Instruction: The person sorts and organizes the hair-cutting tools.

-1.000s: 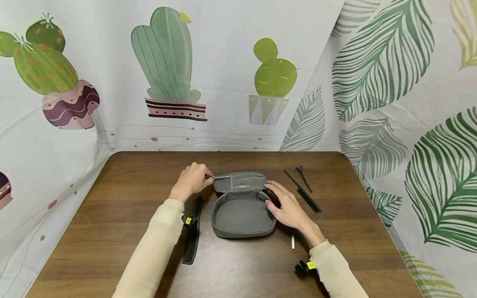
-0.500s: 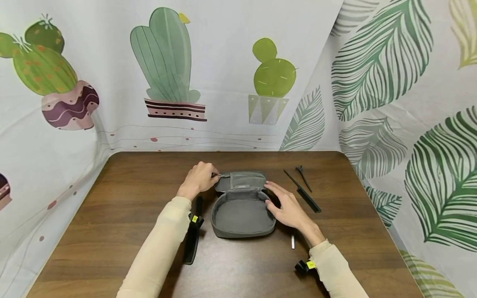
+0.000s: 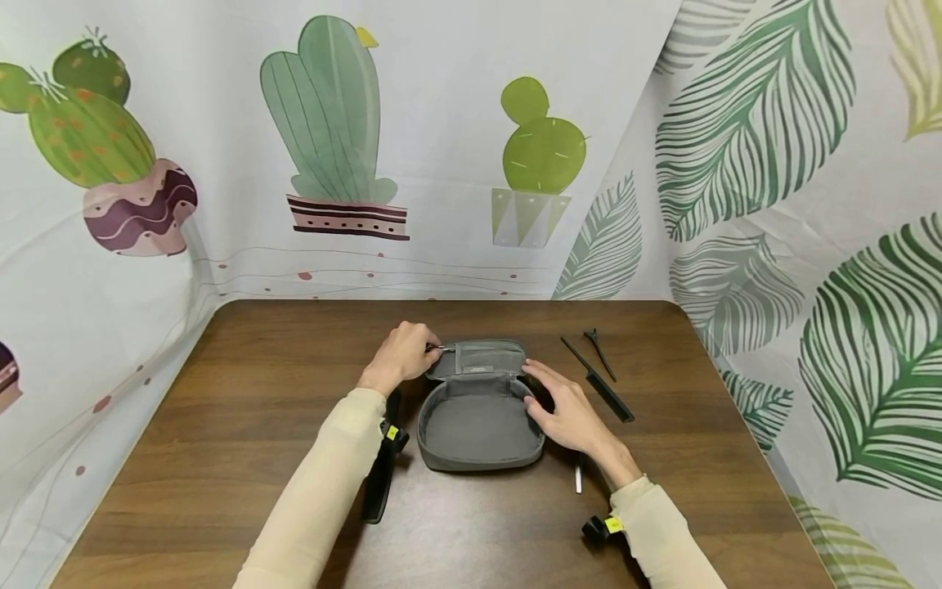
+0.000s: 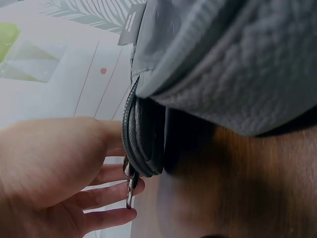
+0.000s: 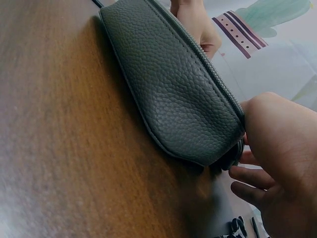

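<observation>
Open grey pouch (image 3: pixel 480 463), left fingers (image 4: pixel 106 195) apparently pinching metal item (image 4: pixel 130 193) at lid (image 3: pixel 495 357), right fingers (image 5: pixel 251 177) spread alongside

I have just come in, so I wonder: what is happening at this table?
A person's left hand pinches a thin metal item at the left end of the opened lid of a gray case. Too little shows to name the item. The right hand touches the case's right side. A tail comb and a dark clip lie farther right.
</observation>
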`<state>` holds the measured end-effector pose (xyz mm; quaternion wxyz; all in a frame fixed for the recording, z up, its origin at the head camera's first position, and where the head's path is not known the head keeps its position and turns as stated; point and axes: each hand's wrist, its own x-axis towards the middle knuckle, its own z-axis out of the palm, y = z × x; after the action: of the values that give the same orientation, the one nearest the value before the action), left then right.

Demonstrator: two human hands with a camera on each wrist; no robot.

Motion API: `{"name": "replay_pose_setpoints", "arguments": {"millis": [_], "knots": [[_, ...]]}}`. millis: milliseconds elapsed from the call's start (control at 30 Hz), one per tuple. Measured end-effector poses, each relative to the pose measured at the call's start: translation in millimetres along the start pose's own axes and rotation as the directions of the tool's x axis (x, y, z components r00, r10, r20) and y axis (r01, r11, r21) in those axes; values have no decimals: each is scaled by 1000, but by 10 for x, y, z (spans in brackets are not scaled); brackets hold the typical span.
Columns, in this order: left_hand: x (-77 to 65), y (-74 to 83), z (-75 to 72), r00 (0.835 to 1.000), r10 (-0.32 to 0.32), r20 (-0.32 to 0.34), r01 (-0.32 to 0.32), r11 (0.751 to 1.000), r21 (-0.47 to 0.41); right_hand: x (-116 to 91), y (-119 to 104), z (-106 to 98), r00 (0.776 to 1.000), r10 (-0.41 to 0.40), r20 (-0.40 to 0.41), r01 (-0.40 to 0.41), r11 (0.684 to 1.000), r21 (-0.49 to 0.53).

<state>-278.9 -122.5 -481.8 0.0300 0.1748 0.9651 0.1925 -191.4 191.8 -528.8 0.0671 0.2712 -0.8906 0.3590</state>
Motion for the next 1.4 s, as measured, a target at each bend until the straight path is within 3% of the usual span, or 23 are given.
{"name": "replay_pose_setpoints", "arguments": {"millis": [600, 867, 1133, 1400], "knots": [[71, 154, 126, 1000, 11, 11, -11, 999, -33, -20, 11, 36, 1000, 1, 3, -1, 1000, 16], [80, 101, 143, 998, 59, 7, -58, 996, -65, -13, 6, 22, 1000, -12, -3, 12, 1000, 13], [76, 55, 126, 997, 71, 33, -65, 986, -151, -21, 8, 23, 1000, -8, -1, 8, 1000, 15], [90, 57, 81, 996, 73, 54, -63, 983, -170, -10, 5, 17, 1000, -12, 0, 12, 1000, 14]]}}
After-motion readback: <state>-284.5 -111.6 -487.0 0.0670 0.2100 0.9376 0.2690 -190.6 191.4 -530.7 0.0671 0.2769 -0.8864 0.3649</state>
